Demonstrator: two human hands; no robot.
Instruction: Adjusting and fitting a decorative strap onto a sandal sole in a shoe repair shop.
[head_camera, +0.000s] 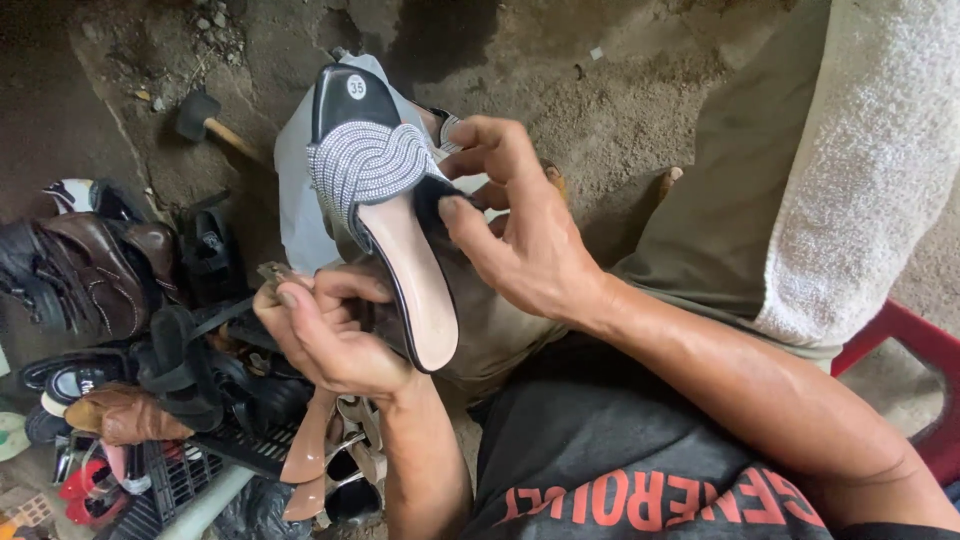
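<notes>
Sandal (395, 210), black-edged with a beaded cross strap, lies with its long axis running from toe far to heel near, pinched at its strap edge by the right hand (530, 235), while the left hand (330, 335), just below-left, is closed on a small tool (272, 271).

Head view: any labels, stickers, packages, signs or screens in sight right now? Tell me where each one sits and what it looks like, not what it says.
Sticker: small round white disc with dark print, at the toe end of the black insole of the sandal, above its silver woven strap.
Shirt print: a band of red block lettering on the dark shirt, bottom centre.
No packages, signs or screens show.
</notes>
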